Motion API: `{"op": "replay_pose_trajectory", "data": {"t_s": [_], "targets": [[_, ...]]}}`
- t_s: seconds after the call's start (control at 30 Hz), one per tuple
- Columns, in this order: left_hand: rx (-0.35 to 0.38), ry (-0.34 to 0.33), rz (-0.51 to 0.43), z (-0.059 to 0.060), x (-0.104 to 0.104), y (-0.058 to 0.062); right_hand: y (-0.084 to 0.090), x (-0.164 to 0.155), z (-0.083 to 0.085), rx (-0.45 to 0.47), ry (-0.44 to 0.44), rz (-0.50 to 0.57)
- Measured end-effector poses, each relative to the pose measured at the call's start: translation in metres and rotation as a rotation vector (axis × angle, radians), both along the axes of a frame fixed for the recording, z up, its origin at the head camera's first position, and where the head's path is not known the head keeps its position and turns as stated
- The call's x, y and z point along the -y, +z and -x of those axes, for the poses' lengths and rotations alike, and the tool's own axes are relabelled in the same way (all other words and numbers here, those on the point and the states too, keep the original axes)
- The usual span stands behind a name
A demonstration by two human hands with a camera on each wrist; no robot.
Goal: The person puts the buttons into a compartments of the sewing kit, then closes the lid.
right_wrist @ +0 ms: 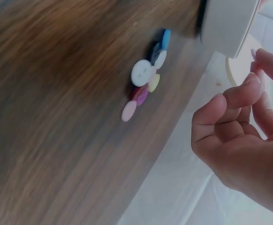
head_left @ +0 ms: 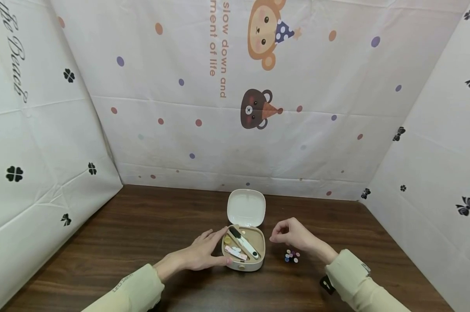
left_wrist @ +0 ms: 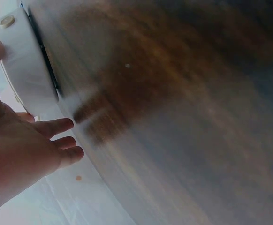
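Note:
A small cream box point(head_left: 242, 267) sits on the table with its white lid point(head_left: 246, 207) raised at the back. Inside lie a slim black-and-white tool point(head_left: 244, 243), a pink-and-white strip point(head_left: 235, 253) and a round yellow piece point(head_left: 227, 239). My left hand point(head_left: 203, 252) rests against the box's left side, fingers extended and thumb at the front corner. My right hand point(head_left: 293, 235) is raised just right of the box, thumb and index finger pinched together. Between those fingertips, a thin pale button edge point(right_wrist: 254, 55) shows in the right wrist view.
Several coloured buttons point(right_wrist: 141, 73) lie in a small cluster on the dark wooden table point(head_left: 172, 212), under my right wrist. A black object point(head_left: 327, 285) is beside the right sleeve. Printed white cloth point(head_left: 203, 143) walls the table at the back and both sides.

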State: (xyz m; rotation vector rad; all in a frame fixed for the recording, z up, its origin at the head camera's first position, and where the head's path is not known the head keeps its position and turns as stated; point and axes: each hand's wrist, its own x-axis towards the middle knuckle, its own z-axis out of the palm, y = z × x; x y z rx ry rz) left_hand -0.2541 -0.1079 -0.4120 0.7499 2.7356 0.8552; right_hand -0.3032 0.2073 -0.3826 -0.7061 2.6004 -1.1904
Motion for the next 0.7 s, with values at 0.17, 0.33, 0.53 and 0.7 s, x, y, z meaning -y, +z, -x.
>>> {"op": "replay_pose_trajectory", "data": {"t_s": [0.17,0.33,0.53,0.7], "targets": [[0.004,-0.001,0.001,0.000,0.000,-0.001,0.002,0.009,0.002,0.024,-0.023,0.031],[-0.001,-0.004,0.004,0.002,0.001,-0.002,0.001,0.018,0.006,0.027,-0.032,0.031],[-0.007,-0.002,0.008,0.003,0.001,-0.004,-0.002,0.027,0.012,0.046,-0.057,0.054],[-0.009,0.004,0.007,0.003,0.001,-0.004,-0.001,0.034,0.013,0.045,-0.075,0.077]]}}
